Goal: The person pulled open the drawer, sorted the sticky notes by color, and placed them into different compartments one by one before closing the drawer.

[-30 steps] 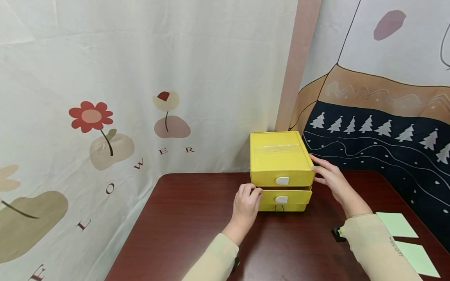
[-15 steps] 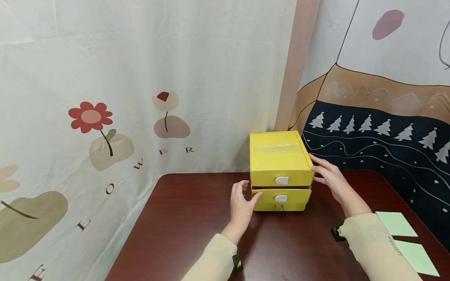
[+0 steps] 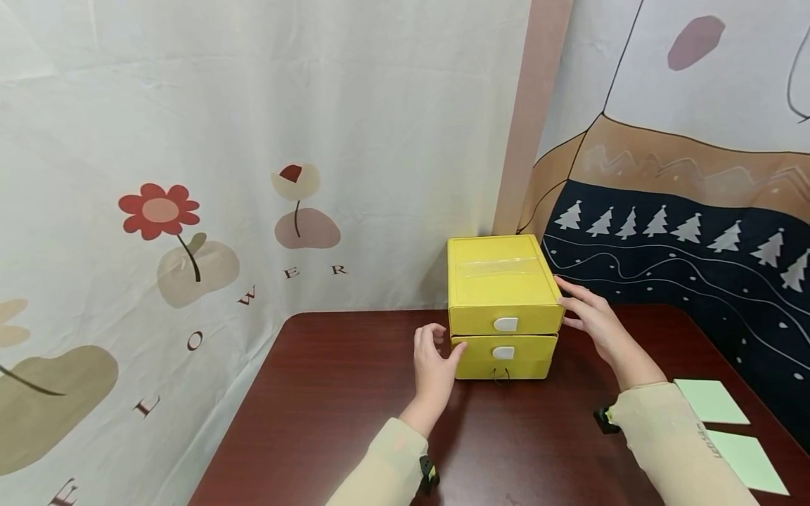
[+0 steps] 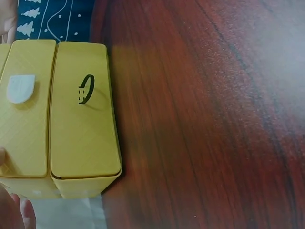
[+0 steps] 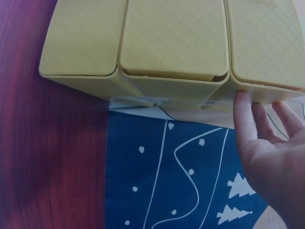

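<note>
A yellow three-tier drawer cabinet (image 3: 496, 274) stands toward the back of the table. White tabs mark its top drawer (image 3: 465, 322) and middle drawer (image 3: 538, 348); the bottom drawer (image 4: 86, 136) has a thin black loop (image 4: 90, 89). The middle drawer sits almost flush, with a narrow gap along its edge in the right wrist view. My left hand (image 3: 433, 372) presses its thumb on the left end of the middle drawer's front, the other fingers loosely bent by the cabinet's left side. The extended fingers of my right hand (image 3: 598, 323) rest against the cabinet's upper right side.
Two pale green paper sheets (image 3: 711, 400) lie at the right of the dark red-brown table (image 3: 342, 393). Behind the cabinet hangs a white printed cloth (image 3: 392, 140), with a tree-patterned cloth (image 3: 664, 260) to its right.
The middle drawer has slid back into the cabinet. My left fingers have let go of its front corner and spread, leaving the thumb on the front. The right hand stays against the side.
</note>
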Action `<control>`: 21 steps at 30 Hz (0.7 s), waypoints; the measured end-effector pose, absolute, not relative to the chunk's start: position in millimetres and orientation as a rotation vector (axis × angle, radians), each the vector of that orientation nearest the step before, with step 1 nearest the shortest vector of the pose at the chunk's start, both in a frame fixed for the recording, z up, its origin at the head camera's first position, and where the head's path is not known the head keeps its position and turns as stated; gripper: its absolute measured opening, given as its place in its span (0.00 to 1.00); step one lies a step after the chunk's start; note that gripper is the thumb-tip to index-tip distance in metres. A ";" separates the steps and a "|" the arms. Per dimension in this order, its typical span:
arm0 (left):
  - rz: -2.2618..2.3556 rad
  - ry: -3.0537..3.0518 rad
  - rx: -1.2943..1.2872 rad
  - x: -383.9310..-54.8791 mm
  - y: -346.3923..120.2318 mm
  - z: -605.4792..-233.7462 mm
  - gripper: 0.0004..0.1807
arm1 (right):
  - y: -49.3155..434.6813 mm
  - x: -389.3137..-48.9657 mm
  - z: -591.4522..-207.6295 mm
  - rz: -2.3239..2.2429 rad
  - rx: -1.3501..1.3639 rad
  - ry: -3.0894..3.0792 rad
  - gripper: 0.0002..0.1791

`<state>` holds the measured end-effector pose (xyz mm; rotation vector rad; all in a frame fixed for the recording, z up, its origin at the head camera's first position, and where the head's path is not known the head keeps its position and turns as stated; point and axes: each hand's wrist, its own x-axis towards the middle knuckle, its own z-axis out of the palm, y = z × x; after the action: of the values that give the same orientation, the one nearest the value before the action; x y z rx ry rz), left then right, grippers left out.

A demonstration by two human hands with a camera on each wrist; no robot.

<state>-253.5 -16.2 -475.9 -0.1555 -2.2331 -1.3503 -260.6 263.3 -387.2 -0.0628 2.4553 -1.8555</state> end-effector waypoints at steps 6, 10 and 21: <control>-1.311 -2.257 -0.116 -256.6 -15.5 -475.4 0.24 | 263.1 -260.7 -387.7 -1.861 -0.067 2.459 0.33; -1.280 -2.269 -0.115 -256.0 -14.6 -474.3 0.23 | 263.2 -260.0 -387.3 -1.862 -0.064 2.464 0.33; -1.289 -2.246 -0.293 -254.8 -25.1 -467.0 0.28 | 262.9 -261.1 -388.8 -1.857 -0.053 2.466 0.33</control>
<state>-254.8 -25.1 -467.0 -0.2933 -2.2464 -1.2888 -261.1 262.9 -388.8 -0.0531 2.4655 -1.8575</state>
